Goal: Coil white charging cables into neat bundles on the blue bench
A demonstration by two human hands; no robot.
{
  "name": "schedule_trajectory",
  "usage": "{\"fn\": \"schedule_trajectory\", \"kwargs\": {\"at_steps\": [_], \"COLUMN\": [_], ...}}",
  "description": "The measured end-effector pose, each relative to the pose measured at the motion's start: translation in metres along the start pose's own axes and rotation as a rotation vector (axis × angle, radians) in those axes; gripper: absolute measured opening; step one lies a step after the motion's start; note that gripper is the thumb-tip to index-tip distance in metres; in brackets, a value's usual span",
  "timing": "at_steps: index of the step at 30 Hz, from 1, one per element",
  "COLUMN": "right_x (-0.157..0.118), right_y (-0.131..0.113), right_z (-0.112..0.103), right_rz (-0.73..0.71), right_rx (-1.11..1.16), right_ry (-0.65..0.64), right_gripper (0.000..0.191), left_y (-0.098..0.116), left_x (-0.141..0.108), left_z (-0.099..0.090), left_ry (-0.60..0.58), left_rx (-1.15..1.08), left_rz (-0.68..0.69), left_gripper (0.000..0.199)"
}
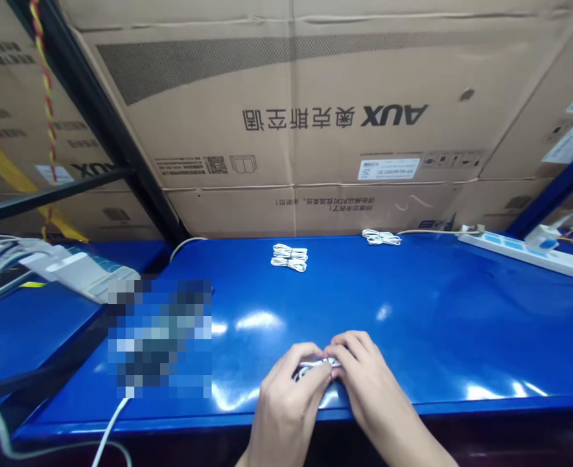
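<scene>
One white cable (315, 367) between both grips (286, 405) (364, 373)

Workbench top (364, 311): smooth, glossy blue finish. Cartons (315, 78): matt, brown corrugated cardboard. Power strip (520, 253): smooth white plastic. Coiled cables (289, 257): white plastic sheathing, smooth.

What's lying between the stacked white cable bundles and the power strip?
Another coiled white cable lies there on the blue workbench, as the head view shows.
</scene>
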State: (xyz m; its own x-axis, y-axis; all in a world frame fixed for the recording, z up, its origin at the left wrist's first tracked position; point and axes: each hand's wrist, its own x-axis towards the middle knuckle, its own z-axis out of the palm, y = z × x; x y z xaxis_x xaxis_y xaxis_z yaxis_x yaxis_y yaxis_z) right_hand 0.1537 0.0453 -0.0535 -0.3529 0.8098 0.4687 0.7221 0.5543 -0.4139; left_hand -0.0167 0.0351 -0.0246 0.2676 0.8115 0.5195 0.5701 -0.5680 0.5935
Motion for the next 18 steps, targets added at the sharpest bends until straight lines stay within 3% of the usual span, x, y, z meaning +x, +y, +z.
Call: {"fn": "schedule_trajectory", "kwargs": {"at_steps": [3, 5, 13, 18], "right_x": [0.002, 0.004, 0.025, 0.033], "right_y": [-0.003, -0.006, -0.014, -0.010], "right_z": [-0.003, -0.011, -0.065, -0.075], "right_rz": [0.011, 0.007, -0.015, -0.006], "right_rx": [-0.002, 0.032, 0.251, 0.317], "right_ry": [-0.062, -0.112, -0.417, -0.443], "right_gripper": [0.029, 0.028, 0.023, 0.020], "left_y": [-0.001, -0.002, -0.013, -0.014], "left_x": [-0.002, -0.003, -0.012, -0.007], "left_z": [0.002, 0.002, -0.003, -0.009], "left_ry": [0.132, 0.154, 0.210, 0.215], "left_rx": [0.221, 0.252, 0.233, 0.200], "left_rz": [0.182, 0.285, 0.500, 0.544], "left_gripper": [0.018, 0.019, 0.018, 0.022]}}
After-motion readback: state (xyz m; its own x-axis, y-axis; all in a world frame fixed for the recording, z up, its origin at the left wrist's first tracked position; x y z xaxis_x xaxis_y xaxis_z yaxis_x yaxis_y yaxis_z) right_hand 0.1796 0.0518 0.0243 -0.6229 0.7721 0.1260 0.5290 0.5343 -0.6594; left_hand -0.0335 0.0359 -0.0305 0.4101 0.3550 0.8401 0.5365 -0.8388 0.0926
